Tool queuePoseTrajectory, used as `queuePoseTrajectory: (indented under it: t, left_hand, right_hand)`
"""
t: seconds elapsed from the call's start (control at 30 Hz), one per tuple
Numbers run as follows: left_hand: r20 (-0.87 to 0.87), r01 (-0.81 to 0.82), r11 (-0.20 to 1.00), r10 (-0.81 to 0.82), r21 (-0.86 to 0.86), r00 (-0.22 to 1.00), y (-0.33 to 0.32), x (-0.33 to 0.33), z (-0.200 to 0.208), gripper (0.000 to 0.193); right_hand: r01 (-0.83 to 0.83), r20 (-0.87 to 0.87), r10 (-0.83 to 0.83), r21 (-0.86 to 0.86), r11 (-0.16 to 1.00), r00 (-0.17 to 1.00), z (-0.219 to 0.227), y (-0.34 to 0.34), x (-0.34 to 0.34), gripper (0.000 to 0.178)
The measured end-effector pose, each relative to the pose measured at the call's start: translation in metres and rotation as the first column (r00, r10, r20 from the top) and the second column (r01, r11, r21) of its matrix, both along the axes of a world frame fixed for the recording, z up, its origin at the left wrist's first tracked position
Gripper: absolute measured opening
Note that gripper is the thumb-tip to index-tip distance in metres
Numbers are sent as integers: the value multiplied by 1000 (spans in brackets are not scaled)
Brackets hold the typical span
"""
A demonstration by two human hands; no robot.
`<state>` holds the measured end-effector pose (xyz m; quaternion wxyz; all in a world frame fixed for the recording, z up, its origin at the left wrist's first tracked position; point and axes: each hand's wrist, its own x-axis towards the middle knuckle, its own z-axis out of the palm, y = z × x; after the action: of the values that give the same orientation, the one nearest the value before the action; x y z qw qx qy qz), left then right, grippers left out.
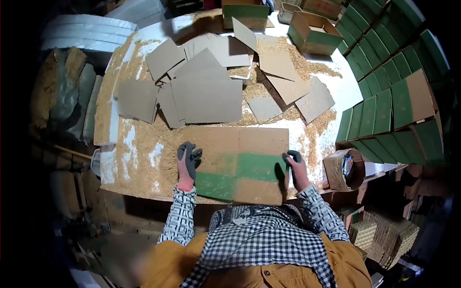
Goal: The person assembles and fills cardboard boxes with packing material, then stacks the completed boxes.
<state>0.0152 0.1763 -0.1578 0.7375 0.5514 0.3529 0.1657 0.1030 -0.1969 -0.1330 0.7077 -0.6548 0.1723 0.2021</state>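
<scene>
A flattened cardboard box (261, 141), brown with a green band, lies in front of me at the near edge of the table. My left hand (189, 161), in a grey and pink glove, is at its left edge with the fingers curled in against the board. At the opposite side, my right hand (297, 169), gloved alike, pinches the right edge between thumb and fingers. Sawdust specks lie scattered on the board. Just beyond it, a loose pile of grey cardboard sheets (211, 93) covers the middle of the table.
Sawdust (129, 132) is strewn over the white tabletop (348, 84). More brown sheets (273, 62) lie beyond the pile. Stacked green boxes (374, 113) rise on the right. An open green-brown box (314, 41) stands at the back, and a round tape-like container (353, 170) sits near right.
</scene>
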Motion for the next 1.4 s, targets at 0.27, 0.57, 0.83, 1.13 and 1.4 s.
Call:
queuePoseTrajectory:
  t: [0.27, 0.57, 0.83, 1.13, 1.4]
  left_hand:
    - [-711, 642, 307, 303, 703, 634, 33, 26, -15, 74]
    - [176, 32, 979, -69, 202, 982, 49, -18, 70, 32]
    - [356, -208, 943, 107, 259, 928, 10, -16, 96, 23]
    - [-423, 677, 17, -769, 736, 479, -138, -90, 187, 79]
    - [-559, 571, 389, -159, 722, 814, -146, -96, 151, 94]
  right_hand:
    - [-314, -17, 360, -526, 790, 933, -15, 50, 20, 42]
    - [-163, 371, 53, 271, 949, 927, 64, -36, 35, 39]
    - [28, 577, 50, -126, 992, 815, 135, -7, -23, 35]
    - [101, 715, 596, -667, 738, 365, 138, 18, 22, 86]
    - [-482, 677, 597, -386, 786, 430, 106, -8, 24, 64]
